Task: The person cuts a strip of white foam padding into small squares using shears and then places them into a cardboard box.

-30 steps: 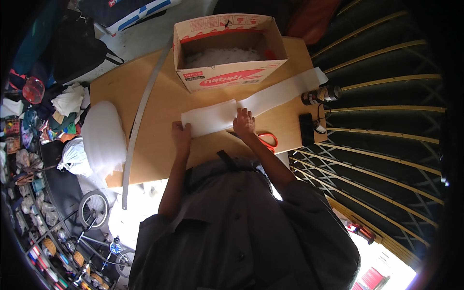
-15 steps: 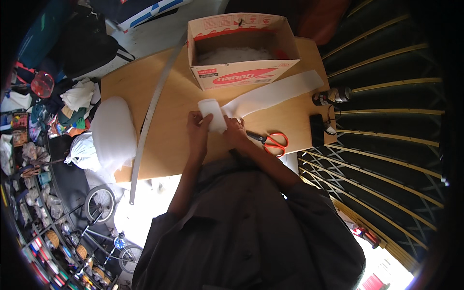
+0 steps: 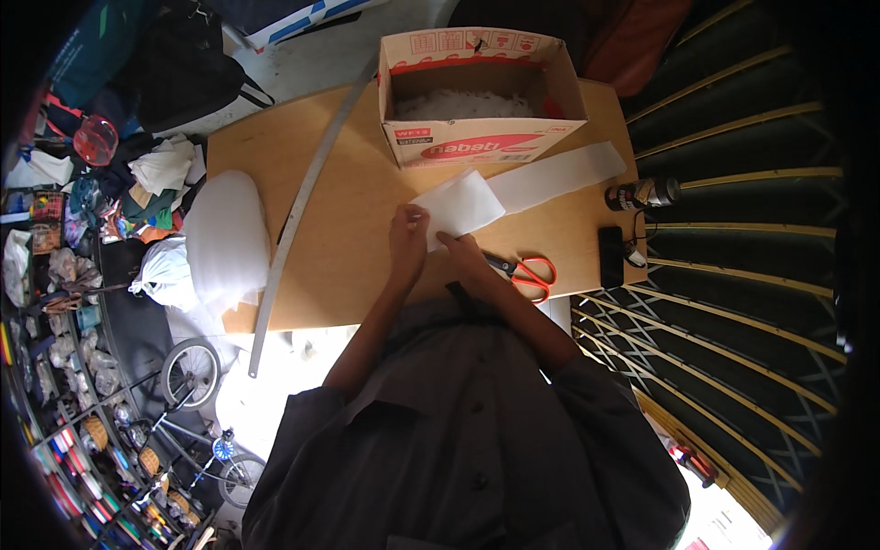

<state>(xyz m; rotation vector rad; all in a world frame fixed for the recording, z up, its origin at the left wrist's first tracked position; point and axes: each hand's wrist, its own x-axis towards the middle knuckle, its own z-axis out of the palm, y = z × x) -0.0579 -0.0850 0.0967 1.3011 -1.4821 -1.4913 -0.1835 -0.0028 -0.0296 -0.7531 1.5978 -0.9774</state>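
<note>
A folded piece of thin white foam-like sheet (image 3: 466,203) lies tilted in front of me at the middle of the table. My left hand (image 3: 408,236) pinches its left edge, fingers bent. Along the lower edge, my right hand (image 3: 461,255) grips the same piece with the thumb on top; its other fingers are hidden beneath. A long white strip (image 3: 568,177) stretches from behind the piece toward the far right. Scissors with orange-red handles (image 3: 533,277) rest just right of my right hand, their blades partly covered by my wrist.
An open cardboard box (image 3: 490,137) with white material inside stands at the back. A long metal ruler (image 3: 291,225) crosses the table's left side beside a white foam roll (image 3: 225,240). At the right edge are a dark jar (image 3: 642,194) and a black phone (image 3: 610,257).
The white piece was held upright and narrow; now it is turned, lower and wider, leaning right. Both hands shifted with it, and the whole view moved slightly.
</note>
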